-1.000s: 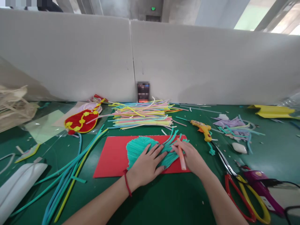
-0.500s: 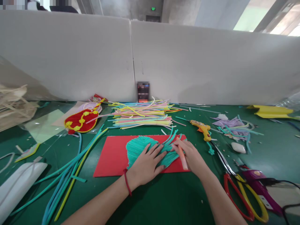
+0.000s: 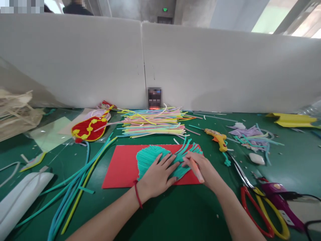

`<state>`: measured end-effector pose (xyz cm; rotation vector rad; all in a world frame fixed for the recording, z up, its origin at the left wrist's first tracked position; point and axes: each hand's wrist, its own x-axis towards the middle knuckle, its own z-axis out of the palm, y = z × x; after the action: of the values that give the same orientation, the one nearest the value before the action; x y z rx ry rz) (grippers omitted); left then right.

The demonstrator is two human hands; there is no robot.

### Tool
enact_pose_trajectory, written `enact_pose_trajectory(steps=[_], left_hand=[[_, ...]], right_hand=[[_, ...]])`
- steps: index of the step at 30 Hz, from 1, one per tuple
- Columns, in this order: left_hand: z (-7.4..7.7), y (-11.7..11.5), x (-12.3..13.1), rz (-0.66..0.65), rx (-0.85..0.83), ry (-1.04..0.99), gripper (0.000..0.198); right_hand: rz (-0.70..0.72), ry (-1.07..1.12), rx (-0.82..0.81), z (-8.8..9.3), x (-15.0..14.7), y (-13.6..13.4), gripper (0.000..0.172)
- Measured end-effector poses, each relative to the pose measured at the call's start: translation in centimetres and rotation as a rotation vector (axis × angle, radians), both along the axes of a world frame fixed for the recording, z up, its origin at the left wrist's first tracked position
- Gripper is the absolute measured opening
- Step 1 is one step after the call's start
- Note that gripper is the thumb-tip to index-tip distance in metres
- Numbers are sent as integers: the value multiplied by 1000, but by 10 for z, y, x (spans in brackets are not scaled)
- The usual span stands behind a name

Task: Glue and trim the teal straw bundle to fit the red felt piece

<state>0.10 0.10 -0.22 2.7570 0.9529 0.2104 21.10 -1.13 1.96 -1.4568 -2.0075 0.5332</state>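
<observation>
At three o'clock on the red card (image 3: 121, 167), the right hand (image 3: 204, 166) pinched an orange stick (image 3: 197, 170).
The left hand (image 3: 156, 174) lay with fingers spread across the teal leaf (image 3: 149, 159).

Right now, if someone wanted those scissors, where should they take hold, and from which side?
Probably by the two loops, the red handle and yellow handle, coming from the person's side of the table. The scissors lie with those loops toward the person and the blades pointing away. I'd approach from the red side, since the purple tool lies close beside the yellow one.
</observation>
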Motion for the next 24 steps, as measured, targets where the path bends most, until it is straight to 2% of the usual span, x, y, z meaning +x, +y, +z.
enact_pose_trajectory(steps=[2, 5, 9, 11, 14, 16, 21, 24], left_hand=[[1, 1, 0, -5, 4, 17, 53], [3, 2, 0, -18, 12, 28, 50], [1, 2, -1, -15, 12, -7, 48], [1, 2, -1, -7, 8, -4, 49], [1, 2, 0, -12, -3, 23, 50], [2, 2, 0, -12, -4, 35, 50], [1, 2, -1, -19, 7, 18, 48], [0, 2, -2, -28, 41, 6, 45]], right_hand=[[-12, -44, -22, -3, 7, 3, 21], [-108, -120, -11, -6, 28, 8, 23], [-259, -146, 93, -5, 35, 6, 25], [-208, -87, 125, -3, 24, 4, 25], [-25, -34, 54, -2, 6, 1, 26], [11, -56, 14, -2, 1, 2, 26], [-78, -142, 4, -7, 21, 7, 23], [-219, -188, 43, -10, 42, 8, 25]])
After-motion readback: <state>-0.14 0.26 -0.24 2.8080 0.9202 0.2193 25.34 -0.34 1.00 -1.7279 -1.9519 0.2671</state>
